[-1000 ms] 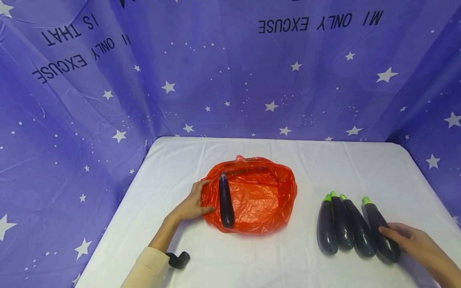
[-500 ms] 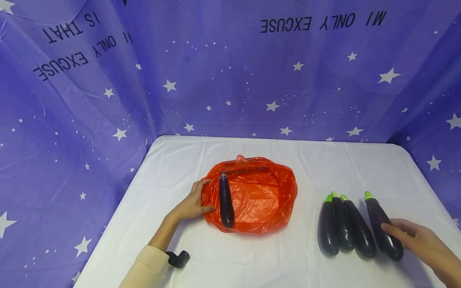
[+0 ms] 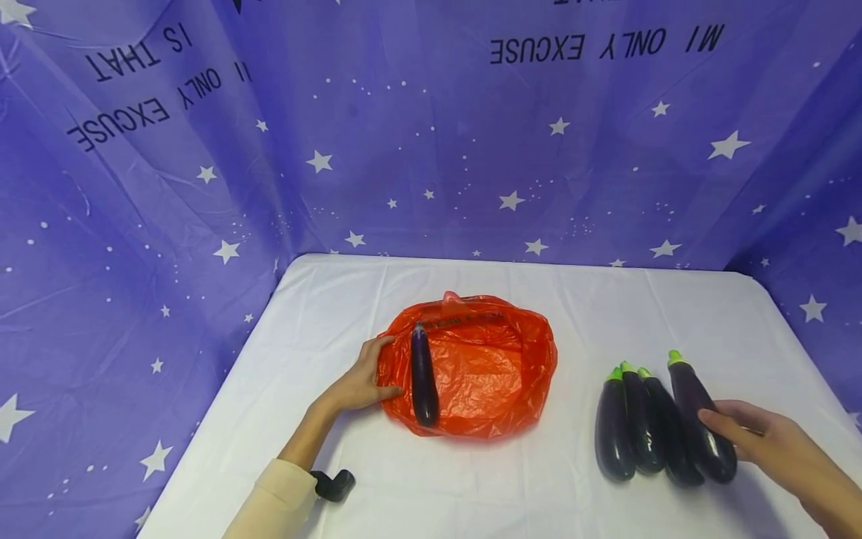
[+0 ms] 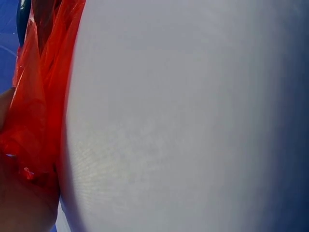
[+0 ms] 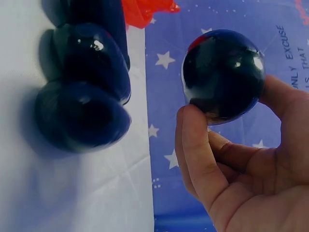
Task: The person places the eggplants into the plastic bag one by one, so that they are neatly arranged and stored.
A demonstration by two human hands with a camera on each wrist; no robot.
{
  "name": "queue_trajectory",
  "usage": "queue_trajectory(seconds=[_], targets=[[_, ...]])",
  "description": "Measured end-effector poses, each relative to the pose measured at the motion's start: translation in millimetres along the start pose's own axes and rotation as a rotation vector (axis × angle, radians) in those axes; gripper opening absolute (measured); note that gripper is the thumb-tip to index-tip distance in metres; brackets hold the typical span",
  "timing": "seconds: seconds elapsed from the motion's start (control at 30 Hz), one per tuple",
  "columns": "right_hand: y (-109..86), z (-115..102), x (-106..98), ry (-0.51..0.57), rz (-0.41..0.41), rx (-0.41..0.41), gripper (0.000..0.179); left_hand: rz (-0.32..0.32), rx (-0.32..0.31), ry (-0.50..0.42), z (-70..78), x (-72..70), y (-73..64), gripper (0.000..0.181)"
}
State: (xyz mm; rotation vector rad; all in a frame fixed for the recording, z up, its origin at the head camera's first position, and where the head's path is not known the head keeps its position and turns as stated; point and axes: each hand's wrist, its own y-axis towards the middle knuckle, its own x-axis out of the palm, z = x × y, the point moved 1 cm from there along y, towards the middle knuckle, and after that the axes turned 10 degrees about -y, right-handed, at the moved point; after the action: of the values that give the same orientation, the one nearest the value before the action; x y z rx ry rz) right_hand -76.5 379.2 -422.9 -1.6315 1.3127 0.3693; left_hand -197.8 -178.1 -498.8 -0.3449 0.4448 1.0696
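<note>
My right hand [image 3: 761,438] pinches a dark purple eggplant [image 3: 700,419] with a green cap, thumb on one side and fingers on the other. In the right wrist view, the held eggplant's round end [image 5: 223,75] is raised off the table. Three more eggplants [image 3: 614,434] lie side by side just left of it, and the held one overlaps the nearest. My left hand [image 3: 364,382] holds the left rim of an open red plastic bag [image 3: 478,382]; in the left wrist view the bag's film [image 4: 46,106] bunches at the thumb. One slimmer eggplant [image 3: 424,378] lies in the bag's left side.
A white cloth covers the table [image 3: 525,486]. Purple curtains [image 3: 431,135] with stars and lettering hang along the back and sides. A black device [image 3: 334,485] sits at my left wrist, close over the cloth.
My right hand has lifted the rightmost eggplant, shifting it first slightly right, then up and left over its neighbour. My left hand and the bag have stayed in place.
</note>
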Motion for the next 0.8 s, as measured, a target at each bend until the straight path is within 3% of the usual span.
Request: queue_trajectory(seconds=[0.37,0.6,0.8], targets=[[-2.1,-34,3,-0.021,-0.003,-0.022,0.077,0.012,0.005,0.007,-3.3,1.3,0.5,0.091],[-4.3,-51,9,-0.020,0.063,-0.150,0.059,0.009,0.001,-0.003,-3.3,1.5,0.3,0.090],[-4.0,-69,15,-0.020,0.082,-0.212,0.052,0.003,-0.015,0.001,-2.1,0.9,0.5,0.090]])
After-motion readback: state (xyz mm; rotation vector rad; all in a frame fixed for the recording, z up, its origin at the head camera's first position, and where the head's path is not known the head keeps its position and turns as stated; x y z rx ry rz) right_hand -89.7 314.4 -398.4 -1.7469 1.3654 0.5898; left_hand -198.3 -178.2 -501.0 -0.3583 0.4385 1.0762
